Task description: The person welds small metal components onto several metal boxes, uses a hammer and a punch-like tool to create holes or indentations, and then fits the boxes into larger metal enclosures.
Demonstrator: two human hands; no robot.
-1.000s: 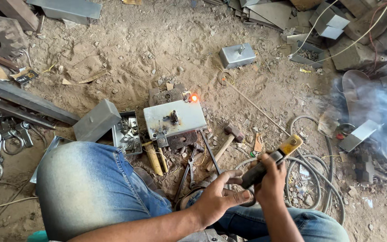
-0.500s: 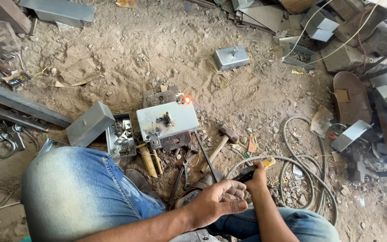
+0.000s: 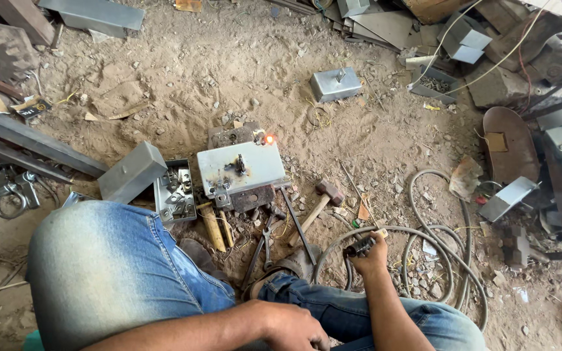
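Right hand: clenched round a dark holder, lowered to the ground beside the cable, which lay in loose coils on the dirt to the right, likely so that the tool sat clear of the work.

Left hand: rested on the knee, fingers curled, holding nothing that showed.

Box: pale grey sheet metal, flat on a rusty plate in front of the knees, within arm's reach; a small orange glowing spot sat at its far right corner, with small fittings on its top and near edge.

Tray: open, just left of the box, filled with small metal fittings, apparently kept at hand as stock.

Hammer: wooden handle, head pointing away, just right of the box. Pliers: lying between the box and the knees.

Second box: same grey kind, well apart on the sand, seemingly set aside.

Empty shell: grey, tilted, touching the tray's left side.

Labels: a small dark card with pale print lay at far left near steel bars; a brown square patch sat on a rusty rounded plate at right.
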